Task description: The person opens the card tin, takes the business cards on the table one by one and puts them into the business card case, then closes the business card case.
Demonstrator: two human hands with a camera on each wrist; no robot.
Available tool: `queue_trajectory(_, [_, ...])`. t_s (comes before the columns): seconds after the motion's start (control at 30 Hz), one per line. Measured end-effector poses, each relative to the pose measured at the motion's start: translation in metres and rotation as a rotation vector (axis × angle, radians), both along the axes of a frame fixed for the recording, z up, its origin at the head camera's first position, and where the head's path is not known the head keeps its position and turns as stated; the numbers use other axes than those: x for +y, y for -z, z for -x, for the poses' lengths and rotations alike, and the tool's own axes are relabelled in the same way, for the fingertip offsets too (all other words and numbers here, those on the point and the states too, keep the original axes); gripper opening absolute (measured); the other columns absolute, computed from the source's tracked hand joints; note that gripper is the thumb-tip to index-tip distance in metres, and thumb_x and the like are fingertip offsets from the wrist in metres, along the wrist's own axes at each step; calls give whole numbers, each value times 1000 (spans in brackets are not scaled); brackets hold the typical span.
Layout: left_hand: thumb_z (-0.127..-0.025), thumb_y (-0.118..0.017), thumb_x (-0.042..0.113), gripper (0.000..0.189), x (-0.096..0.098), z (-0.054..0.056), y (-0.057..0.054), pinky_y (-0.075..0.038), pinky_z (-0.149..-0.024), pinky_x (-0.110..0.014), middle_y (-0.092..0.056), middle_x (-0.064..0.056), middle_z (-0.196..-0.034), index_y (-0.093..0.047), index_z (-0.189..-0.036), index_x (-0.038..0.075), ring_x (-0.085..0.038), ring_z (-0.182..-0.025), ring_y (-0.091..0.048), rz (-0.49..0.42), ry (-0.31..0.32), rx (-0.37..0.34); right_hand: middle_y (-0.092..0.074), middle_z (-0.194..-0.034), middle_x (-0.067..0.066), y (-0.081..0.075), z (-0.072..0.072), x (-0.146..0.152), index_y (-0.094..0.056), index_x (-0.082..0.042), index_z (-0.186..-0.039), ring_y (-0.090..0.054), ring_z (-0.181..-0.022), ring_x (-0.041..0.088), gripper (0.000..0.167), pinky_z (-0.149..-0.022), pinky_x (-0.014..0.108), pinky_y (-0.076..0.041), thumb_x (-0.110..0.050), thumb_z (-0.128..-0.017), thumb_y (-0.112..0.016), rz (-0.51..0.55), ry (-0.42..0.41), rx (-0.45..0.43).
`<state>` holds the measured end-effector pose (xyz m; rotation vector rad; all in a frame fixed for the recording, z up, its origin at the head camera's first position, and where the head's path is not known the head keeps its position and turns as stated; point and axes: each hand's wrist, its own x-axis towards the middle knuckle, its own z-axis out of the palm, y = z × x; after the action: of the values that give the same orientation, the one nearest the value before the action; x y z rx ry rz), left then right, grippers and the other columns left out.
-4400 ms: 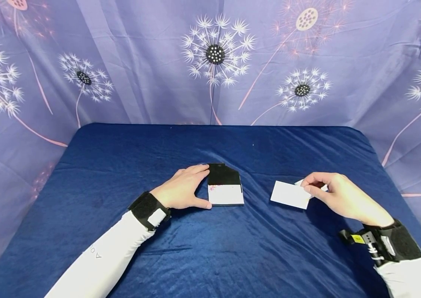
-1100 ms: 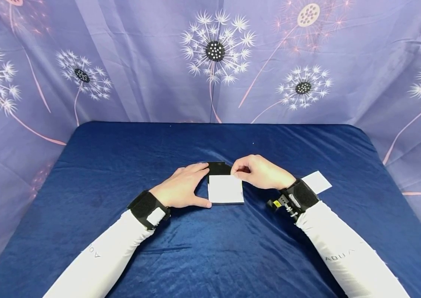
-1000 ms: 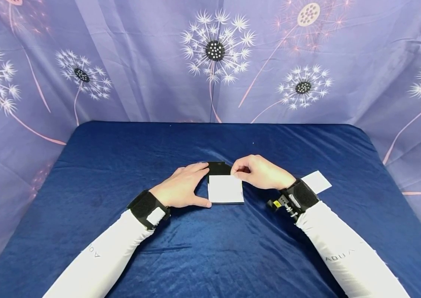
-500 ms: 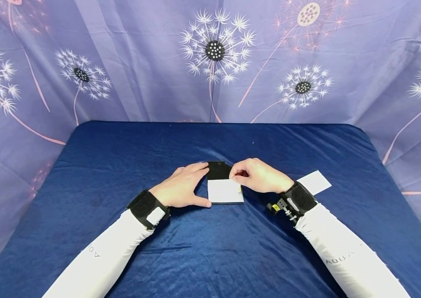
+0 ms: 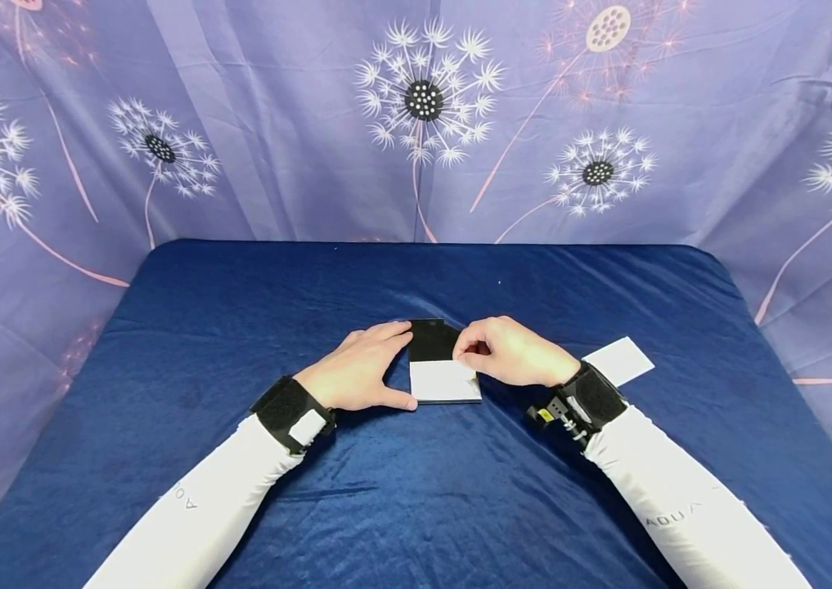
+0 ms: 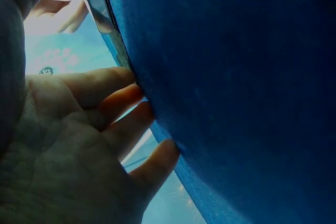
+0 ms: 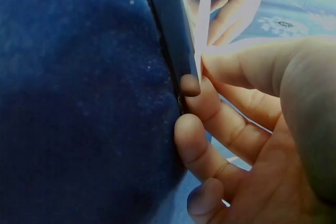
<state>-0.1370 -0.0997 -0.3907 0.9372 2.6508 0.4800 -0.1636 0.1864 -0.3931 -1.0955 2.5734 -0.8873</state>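
Observation:
A flat black card case point(image 5: 433, 339) with a slanted upper right corner lies on the blue cloth. Its lower part shows white, where a white card point(image 5: 438, 380) sits in front of the black back. My right hand point(image 5: 507, 352) pinches the card's upper right corner between thumb and curled fingers; the right wrist view shows the thin card point(image 7: 203, 19) standing at the case's glossy side point(image 7: 176, 24). On the other side, my left hand point(image 5: 357, 372) rests with straight fingers at the case's left edge, thumb by the lower corner. In the left wrist view its fingertips point(image 6: 123, 75) meet that edge.
Another white card point(image 5: 620, 361) lies on the cloth behind the right wrist, partly hidden by the wrist strap point(image 5: 592, 397). The blue cloth point(image 5: 416, 491) covers the table, and a purple dandelion-print curtain point(image 5: 298, 123) hangs around its back and sides.
My right hand picked up a white card from the right, brought it to the case, then moved slightly down, and the card's top edge sank with it. The left hand stayed put.

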Motion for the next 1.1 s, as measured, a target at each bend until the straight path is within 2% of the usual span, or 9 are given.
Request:
queue_trajectory(0.57, [-88, -81, 58, 106, 1, 1, 0, -25, -124, -55, -29, -13, -172, -37, -163, -1, -30, -160, -24, 5, -5, 2, -70, -93, -7, 1, -6, 2, -80, -14, -101, -60, -77, 9, 12, -71, 31, -52, -4, -98, -74, -8, 16, 46])
queue_trajectory(0.67, [-88, -82, 57, 105, 1, 0, 0, -25, -124, -55, -30, -13, -172, -37, -163, -1, -30, -159, -25, 2, -5, 2, -71, -99, -5, 0, -8, 3, -81, -13, -105, -60, -81, 9, 12, -73, 31, -52, -6, -99, -73, -17, 21, 53])
queue_trajectory(0.87, [-89, -81, 57, 105, 1, 1, 0, -25, -124, -56, -29, -13, -172, -36, -164, -1, -31, -159, -25, 2, -1, -8, -70, -102, -4, -8, -13, 9, -79, -11, -116, -62, -84, 10, 17, -76, 33, -53, -8, -101, -72, -40, 67, 33])
queue_trajectory(1.1, [-89, -81, 57, 105, 0, 0, -1, -25, -124, -56, -28, -13, -173, -35, -164, -1, -31, -160, -24, -2, 2, -13, -70, -98, -5, -21, -15, 25, -79, -9, -116, -64, -87, 11, 17, -81, 40, -56, -8, -100, -75, -33, 127, 70])
